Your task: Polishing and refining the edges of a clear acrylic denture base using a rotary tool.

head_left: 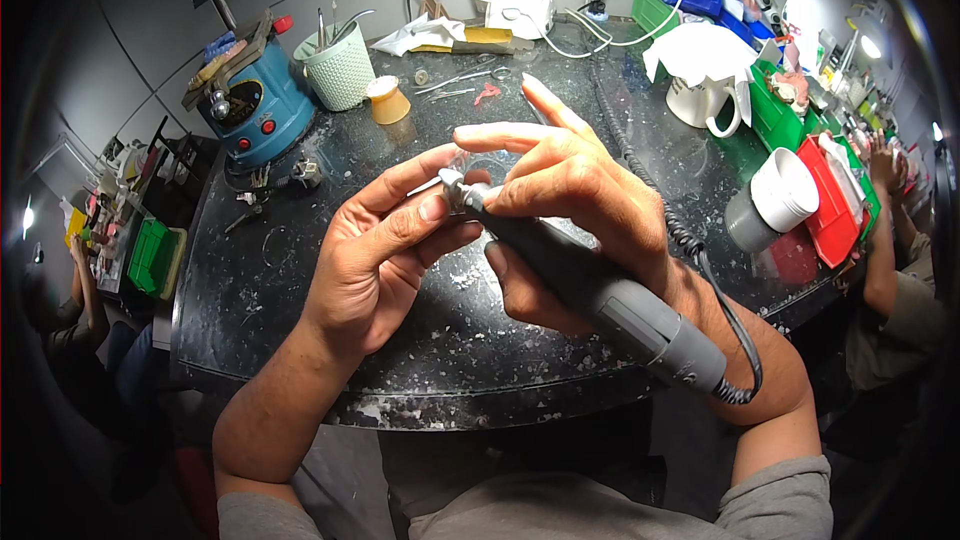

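Note:
A dark grey handheld rotary handpiece [610, 295] lies slantwise in my right hand [595, 190], its nose pointing up and left. My right thumb and fingers close round its front part, while a couple of fingers stretch out past it. My left hand [370, 260] pinches a small pale piece [452, 180] between thumb and fingertips, right at the tool's nose. Fingers partly cover that piece, so its exact kind and whether the tip touches it cannot be made out. A coiled black cord [740, 380] leaves the tool's rear end and loops over my right forearm.
On the speckled black worktable [440, 365] stand a blue machine [265, 115], a pale green woven cup [338, 70] with tools, an orange-yellow jar [388, 102] and a paper-covered white mug [695, 105]. White cup [785, 190] and red bin [825, 210] are right. Other people work both sides.

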Tool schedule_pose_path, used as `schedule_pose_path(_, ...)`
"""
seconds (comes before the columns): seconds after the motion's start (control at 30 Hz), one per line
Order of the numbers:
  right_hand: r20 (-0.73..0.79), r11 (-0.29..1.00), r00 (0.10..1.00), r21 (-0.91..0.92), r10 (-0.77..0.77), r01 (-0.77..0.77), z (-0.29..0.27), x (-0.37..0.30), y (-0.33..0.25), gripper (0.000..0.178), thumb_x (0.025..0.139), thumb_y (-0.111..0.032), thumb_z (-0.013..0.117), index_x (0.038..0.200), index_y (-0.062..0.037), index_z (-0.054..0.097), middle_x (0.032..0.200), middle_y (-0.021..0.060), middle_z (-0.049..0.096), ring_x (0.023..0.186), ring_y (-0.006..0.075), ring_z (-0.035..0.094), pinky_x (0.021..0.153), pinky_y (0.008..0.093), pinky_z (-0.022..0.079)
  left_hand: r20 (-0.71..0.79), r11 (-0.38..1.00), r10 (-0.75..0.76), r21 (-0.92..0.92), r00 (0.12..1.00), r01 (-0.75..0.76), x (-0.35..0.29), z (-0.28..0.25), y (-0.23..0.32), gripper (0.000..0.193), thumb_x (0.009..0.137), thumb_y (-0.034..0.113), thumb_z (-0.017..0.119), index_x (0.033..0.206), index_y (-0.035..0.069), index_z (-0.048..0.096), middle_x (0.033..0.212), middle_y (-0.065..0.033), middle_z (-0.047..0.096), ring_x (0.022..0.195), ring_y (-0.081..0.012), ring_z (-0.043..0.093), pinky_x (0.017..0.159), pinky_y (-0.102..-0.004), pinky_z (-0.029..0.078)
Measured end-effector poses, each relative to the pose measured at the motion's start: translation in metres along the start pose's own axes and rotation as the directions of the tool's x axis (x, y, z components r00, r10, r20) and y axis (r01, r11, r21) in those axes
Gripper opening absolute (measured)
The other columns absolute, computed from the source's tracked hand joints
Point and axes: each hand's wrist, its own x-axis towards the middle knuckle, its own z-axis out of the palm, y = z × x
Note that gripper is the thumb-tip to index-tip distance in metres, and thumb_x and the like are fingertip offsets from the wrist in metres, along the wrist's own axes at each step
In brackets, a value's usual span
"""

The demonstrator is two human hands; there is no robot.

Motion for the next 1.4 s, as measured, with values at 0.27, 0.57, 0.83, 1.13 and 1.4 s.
schedule_pose_path(0.27,-0.054,0.998,0.997,0.027,-0.053,0.055,0.004,0.001,0.003,0.034,0.067,0.003,0.070,0.097,-0.0083,0.061,0.086,0.0086,0.065,0.109,0.0365,0.069,0.110,0.0701,0.028,-0.036,1.000,-0.010,0.005,0.999,0.010,0.000,0.003,0.001,0.039,0.098,0.004,0.057,0.137,-0.002,0.052,0.123,-0.0212,0.065,0.111,-0.0232,0.067,0.097,-0.0356,0.056)
schedule_pose_path(0.57,-0.262,0.911,0.890,0.284,0.374,-0.299,0.005,0.003,-0.003,0.031,0.096,-0.009,0.064,0.123,-0.0016,0.051,0.100,0.0101,0.064,0.097,0.0202,0.067,0.090,0.0358,0.054,-0.074,0.998,-0.060,0.024,0.995,0.062,0.001,0.007,0.003,0.042,0.098,0.004,0.057,0.138,-0.005,0.048,0.123,-0.0209,0.065,0.111,-0.0281,0.067,0.095,-0.0347,0.058)
schedule_pose_path(0.83,-0.171,0.913,0.912,0.245,0.372,-0.326,0.010,0.000,-0.005,0.037,0.081,0.006,0.076,0.115,-0.0044,0.065,0.100,0.0056,0.066,0.092,0.0090,0.065,0.078,0.0240,0.054,0.016,0.998,-0.020,0.063,1.000,0.019,0.000,0.002,0.004,0.037,0.098,0.012,0.060,0.131,-0.005,0.057,0.116,-0.0201,0.069,0.107,-0.0267,0.069,0.097,-0.0399,0.055)
schedule_pose_path(1.13,-0.171,0.910,0.902,0.205,0.396,-0.360,0.012,-0.001,-0.004,0.033,0.082,0.004,0.076,0.113,-0.0050,0.066,0.096,0.0040,0.068,0.089,0.0083,0.065,0.078,0.0245,0.054,-0.083,0.976,-0.019,0.213,0.996,0.036,-0.001,0.007,0.002,0.043,0.094,0.016,0.061,0.128,-0.010,0.056,0.109,-0.0153,0.070,0.099,-0.0218,0.069,0.099,-0.0401,0.053)
schedule_pose_path(1.4,-0.226,0.915,0.892,0.200,0.391,-0.350,0.013,-0.001,-0.002,0.032,0.086,-0.003,0.072,0.117,-0.0032,0.065,0.102,0.0049,0.065,0.088,0.0089,0.063,0.078,0.0242,0.051,-0.067,0.991,-0.061,0.118,0.996,0.069,-0.002,0.004,0.005,0.036,0.097,0.013,0.060,0.128,-0.006,0.058,0.114,-0.0186,0.070,0.106,-0.0259,0.069,0.096,-0.0362,0.054)
